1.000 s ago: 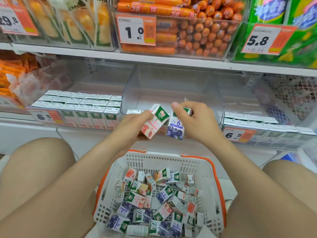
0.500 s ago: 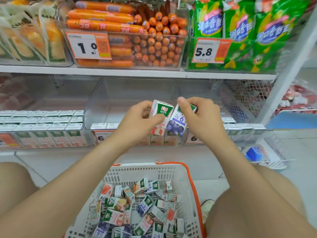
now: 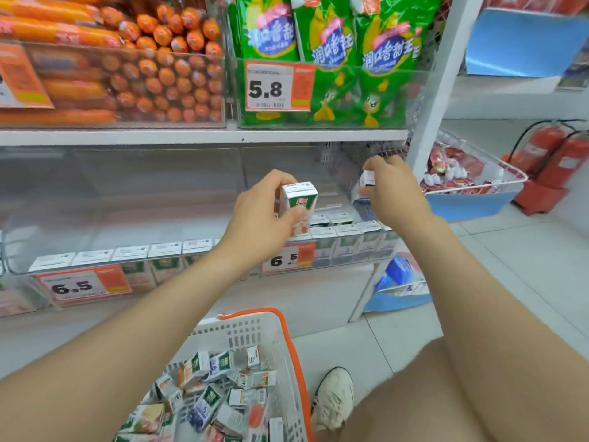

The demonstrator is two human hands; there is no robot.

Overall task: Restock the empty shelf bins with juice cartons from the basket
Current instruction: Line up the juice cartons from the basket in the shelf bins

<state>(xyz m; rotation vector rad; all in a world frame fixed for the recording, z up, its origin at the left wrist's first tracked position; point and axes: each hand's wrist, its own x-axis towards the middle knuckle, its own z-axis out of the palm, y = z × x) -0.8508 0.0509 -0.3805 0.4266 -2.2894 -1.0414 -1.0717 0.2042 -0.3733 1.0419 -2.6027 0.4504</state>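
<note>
Swung rightward, my right hand (image 3: 395, 194) gripped the purple carton (image 3: 367, 181) above the bin (image 3: 360, 250); my left hand (image 3: 263, 220) gripped the peach carton (image 3: 299, 202) alongside.

The tiled floor (image 3: 526, 266) carries 1 white basket (image 3: 251, 330), apparently part-filled with juice cartons (image 3: 207, 400).

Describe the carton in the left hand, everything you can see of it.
The carton is a small rectangular juice box, paperboard by its look. Its top is white with fine print, its front has a green band with a red logo, and pink-red fruit art shows lower down. It looks closed and undented. It stands roughly upright, slightly tilted, just above the shelved cartons; whether it touches them cannot be told. The left hand grips it, thumb across the front, fingers behind.
</note>
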